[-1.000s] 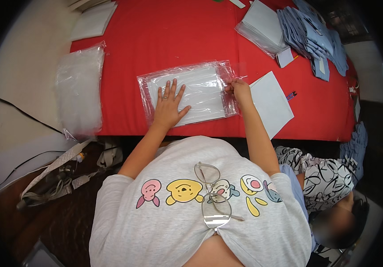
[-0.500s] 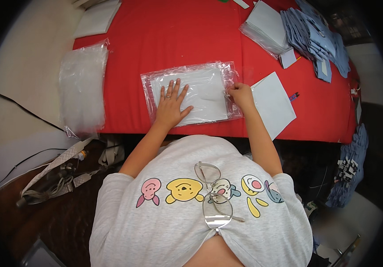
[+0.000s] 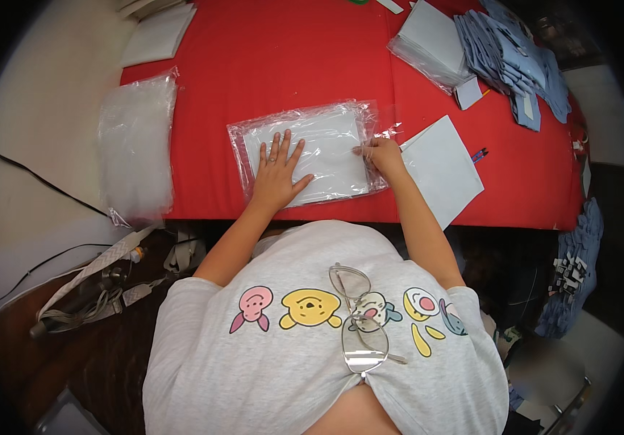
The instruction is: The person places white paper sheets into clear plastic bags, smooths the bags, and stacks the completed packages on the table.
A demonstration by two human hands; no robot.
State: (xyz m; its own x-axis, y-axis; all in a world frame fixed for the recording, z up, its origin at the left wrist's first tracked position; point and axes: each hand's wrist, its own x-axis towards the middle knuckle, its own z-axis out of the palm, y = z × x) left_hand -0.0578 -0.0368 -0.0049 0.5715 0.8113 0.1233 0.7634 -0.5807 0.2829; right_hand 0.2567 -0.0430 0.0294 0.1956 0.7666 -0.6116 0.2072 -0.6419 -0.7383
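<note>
In front of me a clear plastic bag (image 3: 236, 145) with a white sheet or board (image 3: 334, 148) inside lies on the red-covered table. My left hand (image 3: 277, 177) rests flat on its left part, fingers spread. At the bag's right end, my right hand (image 3: 386, 158) pinches the loose plastic edge, which sticks out in shiny creases beside the fingers. Just right of that hand, loose white sheets (image 3: 446, 167) lie partly overlapped, under my right forearm. A small blue pen-like item (image 3: 479, 155) touches their right side.
A pile of clear plastic bags (image 3: 136, 148) hangs near the left table edge, with a white stack (image 3: 158, 36) behind it. At the far right are a stack of bagged white sheets (image 3: 429, 40) and folded blue garments (image 3: 508, 58). More blue clothing (image 3: 573, 268) sits below the right edge.
My right hand has moved a little left with the plastic edge, drawing it inward over the bag's right end. My left hand stays flat in place.
</note>
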